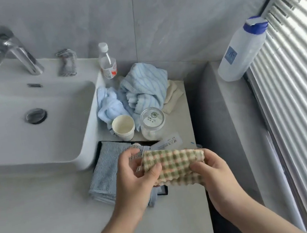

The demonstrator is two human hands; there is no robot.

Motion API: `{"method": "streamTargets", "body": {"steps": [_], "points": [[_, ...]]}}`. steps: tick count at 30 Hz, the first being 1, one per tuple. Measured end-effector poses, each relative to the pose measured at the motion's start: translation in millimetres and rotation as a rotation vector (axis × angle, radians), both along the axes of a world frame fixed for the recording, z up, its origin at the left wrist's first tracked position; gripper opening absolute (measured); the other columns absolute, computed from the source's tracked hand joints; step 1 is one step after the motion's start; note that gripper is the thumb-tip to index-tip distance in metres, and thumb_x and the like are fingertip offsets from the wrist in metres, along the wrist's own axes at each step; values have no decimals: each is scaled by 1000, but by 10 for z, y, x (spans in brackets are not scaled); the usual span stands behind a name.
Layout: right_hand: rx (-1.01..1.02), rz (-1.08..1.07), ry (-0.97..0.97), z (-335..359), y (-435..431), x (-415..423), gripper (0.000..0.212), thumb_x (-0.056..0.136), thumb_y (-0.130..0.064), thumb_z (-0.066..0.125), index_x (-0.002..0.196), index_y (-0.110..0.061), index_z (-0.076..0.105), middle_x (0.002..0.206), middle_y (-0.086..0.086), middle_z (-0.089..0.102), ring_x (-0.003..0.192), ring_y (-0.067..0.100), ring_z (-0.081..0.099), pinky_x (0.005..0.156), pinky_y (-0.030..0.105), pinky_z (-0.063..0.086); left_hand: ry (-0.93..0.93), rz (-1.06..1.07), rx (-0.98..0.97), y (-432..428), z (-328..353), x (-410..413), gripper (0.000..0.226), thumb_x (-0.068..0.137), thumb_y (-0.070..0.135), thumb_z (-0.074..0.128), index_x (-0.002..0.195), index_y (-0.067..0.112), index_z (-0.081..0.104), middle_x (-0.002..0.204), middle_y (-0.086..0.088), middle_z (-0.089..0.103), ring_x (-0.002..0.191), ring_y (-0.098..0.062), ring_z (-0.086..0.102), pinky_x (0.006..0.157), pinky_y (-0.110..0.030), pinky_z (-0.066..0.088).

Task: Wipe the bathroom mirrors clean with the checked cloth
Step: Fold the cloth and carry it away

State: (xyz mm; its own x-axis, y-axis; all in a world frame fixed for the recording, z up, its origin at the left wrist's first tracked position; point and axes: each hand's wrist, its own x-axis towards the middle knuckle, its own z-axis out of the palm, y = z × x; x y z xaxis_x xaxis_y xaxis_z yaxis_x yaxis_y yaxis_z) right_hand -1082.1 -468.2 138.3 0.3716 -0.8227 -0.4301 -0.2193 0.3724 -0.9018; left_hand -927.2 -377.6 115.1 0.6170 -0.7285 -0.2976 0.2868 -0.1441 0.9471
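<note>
Both the left hand (136, 173) and right hand (216, 174) pinch the folded checked cloth (174, 165) above the counter (44, 207); no mirror shows, so wiping seems not yet begun.

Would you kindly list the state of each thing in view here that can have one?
checked cloth: folded, gripped in both hands above the counter
left hand: grips the cloth's left end
right hand: grips its right end
faucet: no water running
sink: dry, no water standing
water bottle: capped, upright
paper cup: upright, empty
glass jar: lidded
white bottle: closed
</note>
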Motion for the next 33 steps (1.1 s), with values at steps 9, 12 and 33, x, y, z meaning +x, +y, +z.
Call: {"method": "streamTargets", "body": {"steps": [9,12,33], "points": [[159,170,-53,-219,590,-59,17,99,-19,55,96,-11,69,97,15,74,93,35,70,83,48,57,-57,112,151,962,-95,-289,23,66,29,76,83,15,70,81,-3,74,76,-13,69,64,-22,55],[194,222,-48,-217,886,-10,29,101,-30,52,97,-8,71,96,15,74,89,32,72,80,45,57,-71,185,172,1356,-23,-327,17,66,33,77,76,21,71,76,-9,72,70,-14,67,61,-28,54],[44,859,199,-360,2952,1032,5,89,-23,72,92,-23,75,91,-2,75,84,14,72,70,29,59,192,741,302,3947,-244,-265,10,88,7,71,97,10,71,87,-4,76,85,-19,73,70,-26,55]]}}
